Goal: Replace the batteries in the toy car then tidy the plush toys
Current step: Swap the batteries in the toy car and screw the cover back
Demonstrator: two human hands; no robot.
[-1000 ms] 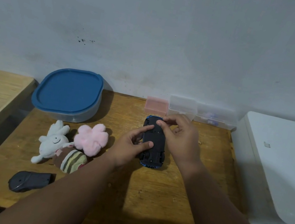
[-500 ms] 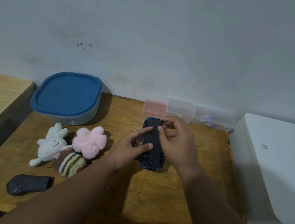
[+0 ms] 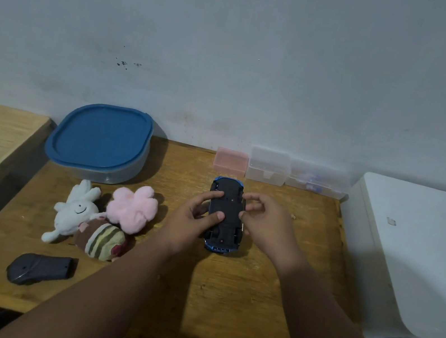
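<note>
Grey piece: a dark grey moulded part (image 3: 41, 268) lies flat near the left front of the table (image 3: 223, 301); I cannot tell what it is.
Plush toys: white plush (image 3: 74, 210), striped plush (image 3: 102, 240) and pink plush (image 3: 132, 208) lie touching in a heap, well left of the car, not yet tidied.
Tub: blue-lidded tub (image 3: 99, 142) stands behind the plush, lid on, contents hidden.
Left hand: left hand (image 3: 192, 220) grips the car's left flank, with thumb and forefinger pressed on its underside.
Toy car: toy car (image 3: 225, 216) lies wheels-up on the table between both hands, its long axis pointing at the wall.
Right hand: right hand (image 3: 265, 226) sits at the car's right flank with fingers curled; I cannot tell whether it pinches anything. It seems the free one to work the underside.
Boxes: pink box (image 3: 230, 161), clear box (image 3: 268, 166) and long clear box (image 3: 317, 180) line the wall; only the last shows small bluish items inside.
</note>
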